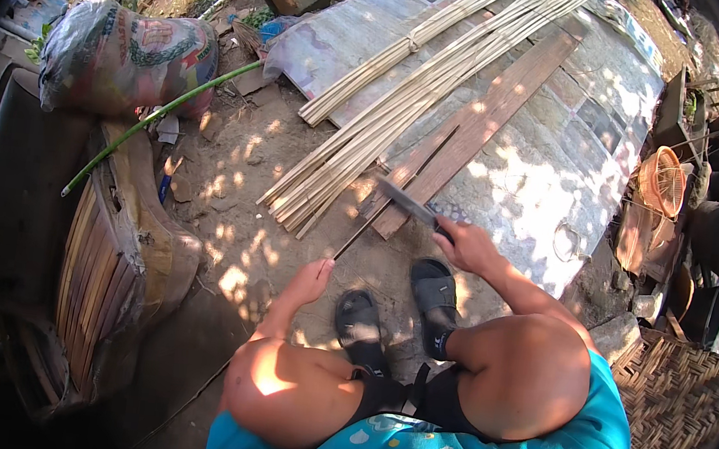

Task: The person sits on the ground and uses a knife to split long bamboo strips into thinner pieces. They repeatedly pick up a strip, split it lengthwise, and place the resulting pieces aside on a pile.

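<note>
My left hand (309, 281) is closed round the near end of a thin dark strip (352, 240), which looks like split bamboo. The strip slants away from me, its far part lying over a brown wooden plank (500, 116). In my right hand (470, 247) is a knife, gripped by its black handle. Its broad grey blade (406, 201) points left and crosses the strip just above the plank's near end. Whether the edge touches the strip I cannot tell. Left of the plank lies a long bundle of pale split strips (389, 121), with a smaller bundle (411, 44) beyond it.
A patterned sheet (549, 193) lies under the plank and bundles. To the left are a stuffed sack (130, 56), a green stalk (164, 109) and a worn wooden seat (157, 246). An orange basket (661, 181) and woven mat (680, 403) are at right. My sandalled feet (358, 317) are close below.
</note>
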`<action>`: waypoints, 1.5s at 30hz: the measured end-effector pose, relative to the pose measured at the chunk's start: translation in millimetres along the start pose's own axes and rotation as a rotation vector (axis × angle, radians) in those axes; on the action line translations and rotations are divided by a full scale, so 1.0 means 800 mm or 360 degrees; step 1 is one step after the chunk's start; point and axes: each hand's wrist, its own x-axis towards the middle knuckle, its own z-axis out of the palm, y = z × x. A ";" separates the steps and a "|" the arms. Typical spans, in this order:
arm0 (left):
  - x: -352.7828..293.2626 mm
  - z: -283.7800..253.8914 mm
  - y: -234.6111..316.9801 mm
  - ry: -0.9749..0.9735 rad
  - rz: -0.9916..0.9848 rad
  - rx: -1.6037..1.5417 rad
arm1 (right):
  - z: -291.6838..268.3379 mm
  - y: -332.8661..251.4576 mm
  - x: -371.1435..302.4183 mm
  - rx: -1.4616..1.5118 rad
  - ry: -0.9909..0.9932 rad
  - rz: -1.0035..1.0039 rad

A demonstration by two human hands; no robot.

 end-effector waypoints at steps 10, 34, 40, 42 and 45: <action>-0.042 -0.021 -0.037 -0.0204 -0.0464 0.0066 | -0.031 0.084 0.050 -0.0212 0.0198 0.0255; -0.122 -0.160 -0.055 -0.0749 -0.0506 0.1285 | 0.005 0.072 0.011 -0.0068 -0.0085 0.0382; 0.027 -0.239 -0.033 -0.0826 -0.0668 0.1533 | 0.045 0.060 -0.006 0.0273 0.0049 0.0566; 0.139 -0.236 0.005 -0.0494 -0.0332 0.1489 | 0.050 0.059 -0.006 0.0366 0.0064 0.0657; 0.298 -0.200 0.053 -0.0004 0.0154 0.1073 | 0.056 0.057 -0.004 0.0416 0.0034 0.0729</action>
